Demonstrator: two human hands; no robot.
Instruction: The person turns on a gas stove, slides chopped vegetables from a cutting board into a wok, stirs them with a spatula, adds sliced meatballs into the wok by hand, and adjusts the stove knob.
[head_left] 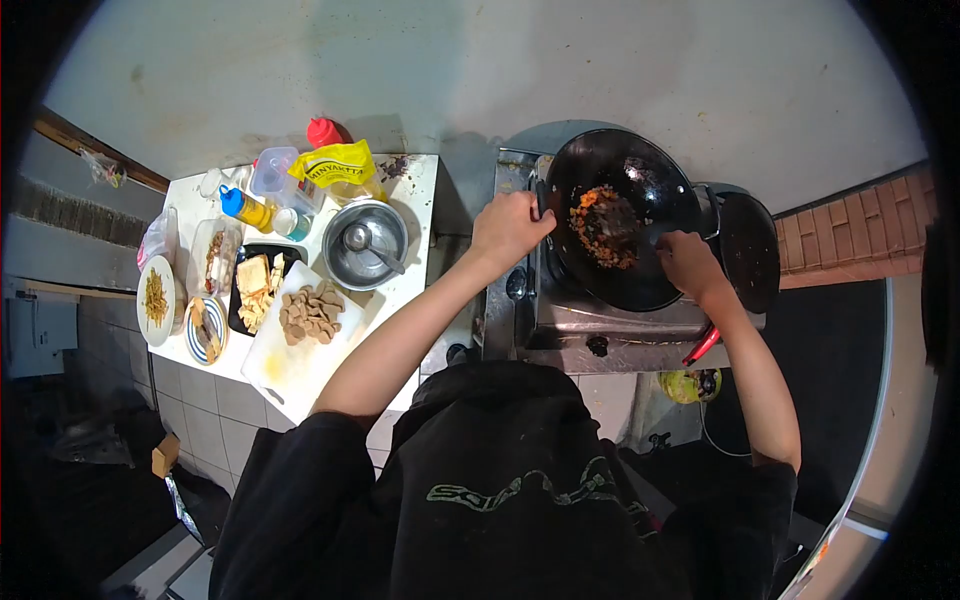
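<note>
A black wok [650, 160] sits tilted over the stove, with chopped orange and brown food [605, 255] in its bowl. My left hand [510, 228] is closed around the wok's dark handle [543, 198] on the left side. Over the right part of the bowl, my right hand [688, 262] is closed on a spatula [628, 222], whose dark end is blurred among the food. Most of its handle is hidden by my fingers. Below my right forearm, a red object [702, 346] lies at the stove's front edge.
The metal stove [630, 340] has a dark round pan [750, 250] at its right. On the white table [415, 205] at left are a steel bowl with a ladle [365, 245], a cutting board [285, 365] with sliced brown food, a black tray [240, 318], plates, bottles and a yellow pouch [335, 165].
</note>
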